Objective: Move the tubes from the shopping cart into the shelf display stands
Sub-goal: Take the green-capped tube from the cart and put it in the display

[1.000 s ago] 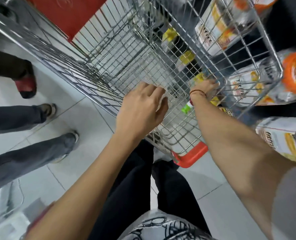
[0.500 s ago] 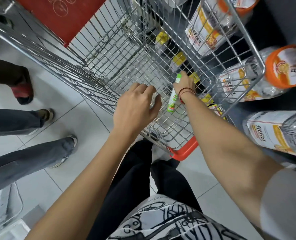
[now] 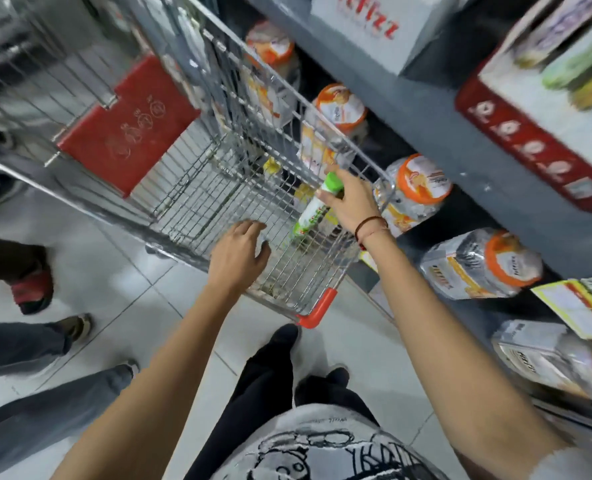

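right hand (image 3: 348,202) grips a white tube with a green cap (image 3: 313,209) near its cap end, fingers wrapped around the upper part, so the tube hangs tilted with its lower end pointing down and to the left. the tube is inside the silver wire shopping cart (image 3: 218,188), at the cart's right side, just inside the rim and above the wire floor. a dark red cord bracelet (image 3: 370,227) circles the right wrist.

left hand (image 3: 239,254) is empty, fingers loosely curled and slightly spread, resting at the near wall of the cart; whether it presses on the wire or only hovers over it i cannot tell.

more tubes with yellow parts (image 3: 270,166) lie on the cart floor farther in, blurred through the mesh. a red plastic flap (image 3: 128,123) sits at the far left of the cart, and a red corner bumper (image 3: 317,308) marks its near right corner.

to the right stands a grey metal shelf (image 3: 426,112) with clear jars capped in orange lids (image 3: 422,180) on the lower level and a red display box (image 3: 529,133) above. on the left, over pale floor tiles (image 3: 121,292), other people's legs and shoes (image 3: 31,292) are in view.
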Tool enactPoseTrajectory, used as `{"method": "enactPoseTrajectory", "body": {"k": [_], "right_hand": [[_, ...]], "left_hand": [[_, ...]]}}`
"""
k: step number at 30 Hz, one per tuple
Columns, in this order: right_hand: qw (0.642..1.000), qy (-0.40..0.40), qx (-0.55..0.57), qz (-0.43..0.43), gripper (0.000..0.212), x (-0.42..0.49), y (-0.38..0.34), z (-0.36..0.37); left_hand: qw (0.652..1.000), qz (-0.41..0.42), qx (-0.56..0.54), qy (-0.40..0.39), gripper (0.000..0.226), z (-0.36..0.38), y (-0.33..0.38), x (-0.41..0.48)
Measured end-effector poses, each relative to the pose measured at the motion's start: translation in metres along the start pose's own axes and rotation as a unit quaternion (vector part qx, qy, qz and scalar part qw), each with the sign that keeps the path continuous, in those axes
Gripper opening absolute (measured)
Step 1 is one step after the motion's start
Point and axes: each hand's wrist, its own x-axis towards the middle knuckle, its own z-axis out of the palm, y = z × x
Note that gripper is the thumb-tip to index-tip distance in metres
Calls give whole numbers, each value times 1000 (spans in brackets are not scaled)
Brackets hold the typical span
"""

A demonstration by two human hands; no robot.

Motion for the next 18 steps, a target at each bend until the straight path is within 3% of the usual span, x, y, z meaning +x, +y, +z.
{"method": "enactPoseTrajectory", "body": {"k": [12,18], "right_hand": [[971,224,-31,-84,38,-133,-11,-213],[961,264,-63,-54,37,-186,16,-282]], "left_hand": [[974,216,-53,37,36,-15,173,70],[943,329,-47,-6,39,6,258,80]]}}
